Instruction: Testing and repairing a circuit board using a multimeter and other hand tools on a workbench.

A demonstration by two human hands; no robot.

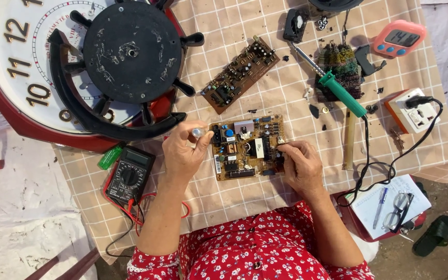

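Note:
A tan circuit board (245, 148) with black, blue and silver parts lies on the checked cloth in front of me. My left hand (182, 153) is at the board's left edge, thumb and fingers pinched on a small silver cylindrical part (197, 133). My right hand (301, 165) rests on the board's right edge, fingertips pressed on its components. A second brown circuit board (240, 73) lies further away, tilted.
A green-handled soldering iron (338, 88) rests on a wire sponge. A black multimeter (129, 174) with red leads sits left. A large clock (32, 78) with a black round part fills the top left. Pink timer (399, 37), white socket (416, 110), notebook with glasses (390, 205) lie right.

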